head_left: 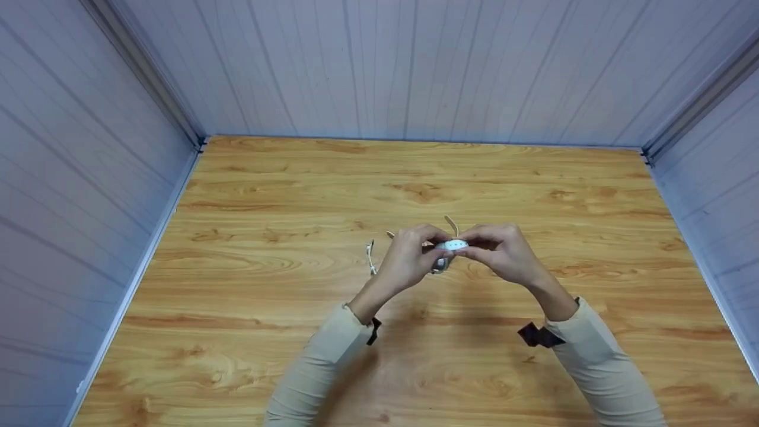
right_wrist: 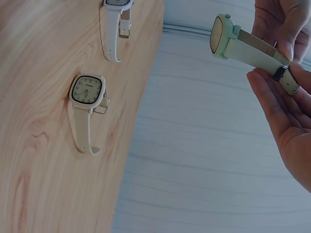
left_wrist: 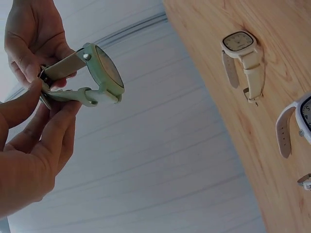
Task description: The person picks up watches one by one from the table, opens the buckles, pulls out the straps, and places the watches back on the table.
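Note:
A pale green wristwatch [left_wrist: 101, 73] is held up between both hands, its strap looped round toward the buckle. My left hand [head_left: 408, 256] grips the strap near the dark buckle, with thumb and fingertips pressed on it. From the other side my right hand [head_left: 504, 254] pinches the strap's end, beside the buckle. The strap [right_wrist: 252, 52] runs from the case toward the fingertips in the right wrist view, and its punched holes show in the head view. Fingers partly hide the buckle.
On the wooden tabletop [head_left: 267, 332] lie a cream square-faced watch [right_wrist: 86, 91] and a white watch [left_wrist: 288, 121]. In the head view the hands partly cover them. Pale panel walls [head_left: 379, 71] stand at the back and both sides.

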{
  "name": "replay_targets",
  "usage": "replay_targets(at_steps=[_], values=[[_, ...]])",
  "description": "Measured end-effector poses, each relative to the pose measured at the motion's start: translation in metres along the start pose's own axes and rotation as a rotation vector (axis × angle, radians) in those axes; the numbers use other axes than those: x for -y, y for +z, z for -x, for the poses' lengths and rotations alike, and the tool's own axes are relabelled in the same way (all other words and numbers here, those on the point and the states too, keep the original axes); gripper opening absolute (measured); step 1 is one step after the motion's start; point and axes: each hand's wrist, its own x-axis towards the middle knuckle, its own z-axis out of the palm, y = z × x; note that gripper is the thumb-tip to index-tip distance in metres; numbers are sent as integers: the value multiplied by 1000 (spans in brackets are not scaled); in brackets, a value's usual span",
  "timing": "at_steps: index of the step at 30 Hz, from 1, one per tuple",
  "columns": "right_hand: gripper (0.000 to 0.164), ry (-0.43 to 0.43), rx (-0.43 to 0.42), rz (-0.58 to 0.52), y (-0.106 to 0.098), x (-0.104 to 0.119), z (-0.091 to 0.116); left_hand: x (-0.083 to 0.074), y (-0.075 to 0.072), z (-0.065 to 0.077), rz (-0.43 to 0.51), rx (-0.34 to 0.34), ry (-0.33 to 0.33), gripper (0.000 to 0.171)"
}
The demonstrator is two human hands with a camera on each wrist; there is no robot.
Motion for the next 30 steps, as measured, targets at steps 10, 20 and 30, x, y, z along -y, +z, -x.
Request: replay_targets(at_steps=[10, 20, 30], values=[[14, 85, -35, -132, 0, 1, 4, 0, 0, -1, 72, -4, -34, 12], [12, 78, 69, 58, -6, -6, 2, 1, 4, 1, -111, -23, 76, 13], [10, 10, 113, 196, -4, -3, -2, 0, 6, 2, -287, -13, 103, 13]])
